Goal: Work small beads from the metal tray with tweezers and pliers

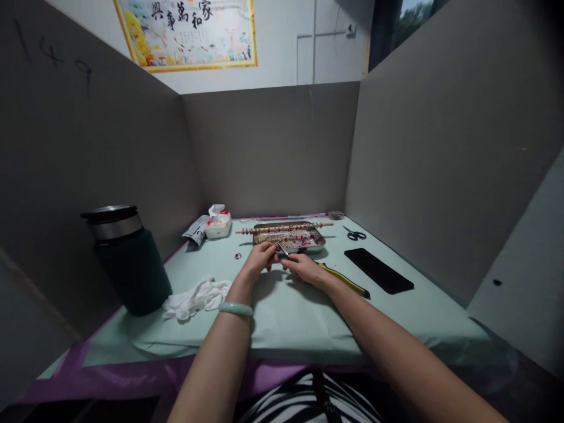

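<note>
My left hand (262, 258) is closed in a pinch at the near side of a metal tray (324, 241); what its fingertips hold is too small to make out. Close beside it, my right hand (304, 269) is closed on a slim pointed metal tool (282, 249), whose tip reaches to the left fingertips. A yellow and black handle (346, 280) shows under my right wrist; I cannot tell whether it joins that tool. Small gold, pink and red beads (304, 236) fill the tray. Across it lies a wooden stick (284, 227) carrying several small red-beaded rings.
A small ring (238, 256) lies left of the tray. White gloves (196, 298), a dark green bottle (130, 264) and a tissue pack (218, 223) stand or lie at left. Scissors (355, 234) and a black phone (378, 270) lie right. Grey partitions (271, 153) enclose the table.
</note>
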Demonstrator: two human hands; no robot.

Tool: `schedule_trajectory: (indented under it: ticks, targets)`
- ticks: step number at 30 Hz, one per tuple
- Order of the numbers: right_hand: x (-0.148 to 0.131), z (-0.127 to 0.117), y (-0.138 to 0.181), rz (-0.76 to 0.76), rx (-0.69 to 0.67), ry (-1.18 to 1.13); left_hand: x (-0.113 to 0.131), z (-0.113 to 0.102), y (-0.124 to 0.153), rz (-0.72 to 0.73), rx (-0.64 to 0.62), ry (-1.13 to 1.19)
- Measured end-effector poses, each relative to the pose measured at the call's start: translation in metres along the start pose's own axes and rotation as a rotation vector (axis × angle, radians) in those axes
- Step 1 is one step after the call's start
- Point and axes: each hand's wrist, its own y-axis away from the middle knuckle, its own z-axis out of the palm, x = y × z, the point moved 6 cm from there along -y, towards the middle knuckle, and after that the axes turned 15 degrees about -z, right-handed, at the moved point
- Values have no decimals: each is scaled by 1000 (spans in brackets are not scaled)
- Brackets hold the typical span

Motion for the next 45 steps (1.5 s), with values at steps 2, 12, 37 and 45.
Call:
schedule_trajectory:
  ticks: [2,12,37,45]
  targets:
    - [0,0,0,5,8,22,-1,0,0,-8,-12,30]
    - [-10,-1,1,-25,10,188,-1,-4,1,-34,19,62]
    - [-10,10,14,200,-209,-651,21,-14,7,273,135,152]
    - [-16,10,25,335,-388,-1011,25,2,15,285,65,-37]
